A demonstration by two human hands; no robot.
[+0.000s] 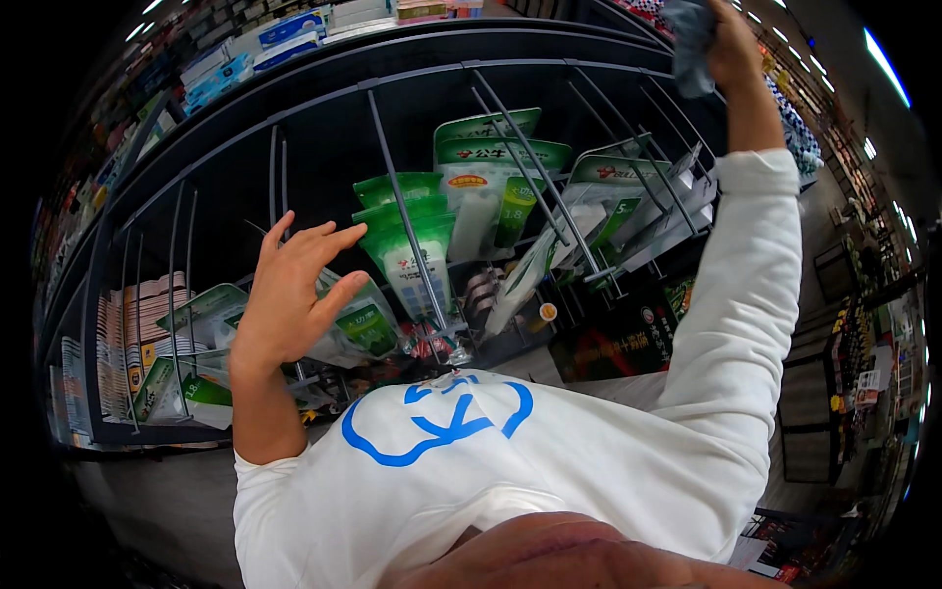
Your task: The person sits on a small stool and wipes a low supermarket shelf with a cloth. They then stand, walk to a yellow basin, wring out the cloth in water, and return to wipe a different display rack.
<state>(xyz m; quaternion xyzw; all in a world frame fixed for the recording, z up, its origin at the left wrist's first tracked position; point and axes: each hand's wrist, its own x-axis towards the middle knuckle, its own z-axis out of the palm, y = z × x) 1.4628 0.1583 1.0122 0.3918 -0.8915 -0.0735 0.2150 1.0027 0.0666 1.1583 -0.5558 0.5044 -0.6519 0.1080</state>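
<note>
My right hand [736,47] is raised at the far right end of the rack, closed round a bunched grey-blue cloth [692,49] that hangs from it. Lower and to the left, my left hand [299,290] is held in front of the rack with its fingers spread and nothing in it. Next to its fingertips hang green-topped clear packs [417,260] on a metal hook rod [397,187]. Another green-and-clear pack [368,324] shows just behind my left thumb. Whether my fingers touch any pack, I cannot tell.
More green-and-white hanging packs [491,187] fill the middle hooks, with long white-and-green packs [628,182] to the right. Stacked small boxes [147,324] stand at the left. A dark top ledge [392,44] runs along the rack, with blue and white packages [289,34] beyond it.
</note>
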